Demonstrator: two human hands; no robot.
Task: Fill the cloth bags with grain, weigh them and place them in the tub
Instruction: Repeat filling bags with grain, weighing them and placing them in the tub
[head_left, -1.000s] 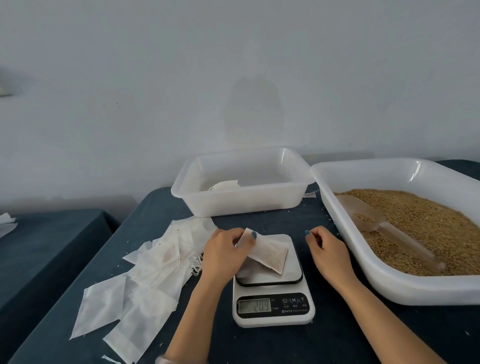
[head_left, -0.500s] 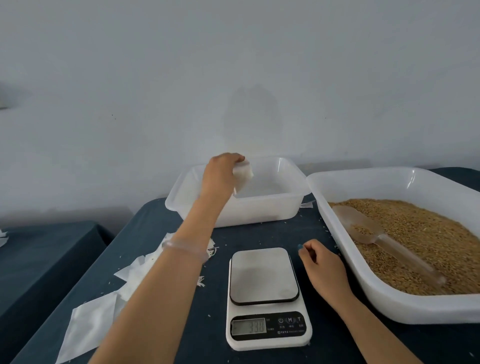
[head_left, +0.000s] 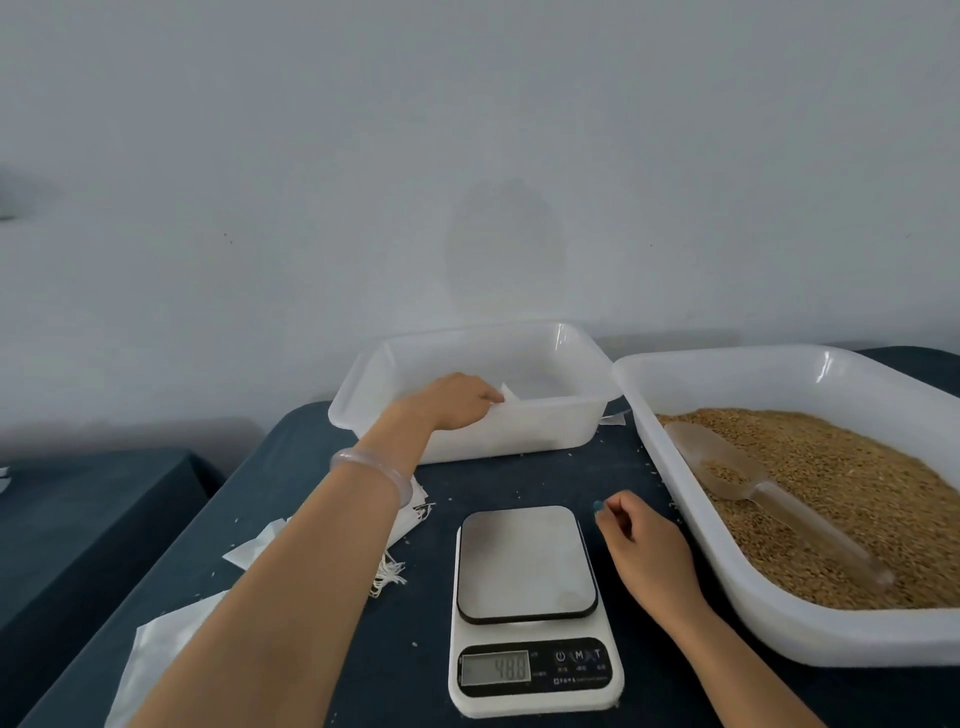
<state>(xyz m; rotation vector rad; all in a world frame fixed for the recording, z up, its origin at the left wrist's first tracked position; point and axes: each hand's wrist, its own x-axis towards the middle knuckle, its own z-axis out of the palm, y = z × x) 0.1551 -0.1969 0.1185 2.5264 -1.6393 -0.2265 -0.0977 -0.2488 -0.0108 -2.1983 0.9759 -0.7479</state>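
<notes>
Setting a cloth bag (head_left: 509, 391) into the tub (head_left: 550, 431) with the left hand (head_left: 460, 402); cannot tell whether gripping it or letting go. Resting the right hand (head_left: 641, 545), loosely curled and empty, beside the scale (head_left: 524, 561). Next, probably: release, then fill an empty bag (head_left: 156, 665) with grain (head_left: 831, 483).

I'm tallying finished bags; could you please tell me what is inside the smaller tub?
The left hand reaches into the smaller tub, its fingers holding a white cloth bag. Only the bag's corner shows; the near wall and hand cover the rest.
</notes>
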